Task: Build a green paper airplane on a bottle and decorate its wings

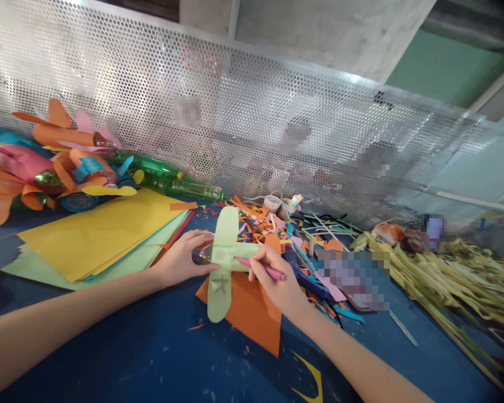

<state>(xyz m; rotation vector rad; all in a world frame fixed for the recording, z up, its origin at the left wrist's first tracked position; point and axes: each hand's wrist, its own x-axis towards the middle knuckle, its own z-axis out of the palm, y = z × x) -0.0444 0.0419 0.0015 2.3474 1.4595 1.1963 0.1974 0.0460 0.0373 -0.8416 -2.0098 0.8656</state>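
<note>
A plastic bottle wrapped in pale green paper lies across the middle as a toy airplane (223, 232), with a long rounded wing and a star drawn on the wing's near half. My left hand (185, 257) is closed around the bottle's dark, uncovered end. Between the fingers of my right hand (273, 274) is a pink pen (275, 272), its tip at the green paper just right of the wing. An orange sheet of paper (256, 319) lies under the airplane and my right hand.
Yellow and green paper sheets (96, 235) are stacked at left, with finished paper airplanes (88, 168) and green bottles (185, 184) behind. Paper scraps (260, 215) and a blurred-out flat object (353, 280) lie right. Dry plant strips (457, 285) cover the far right. A perforated metal screen (252, 117) stands behind.
</note>
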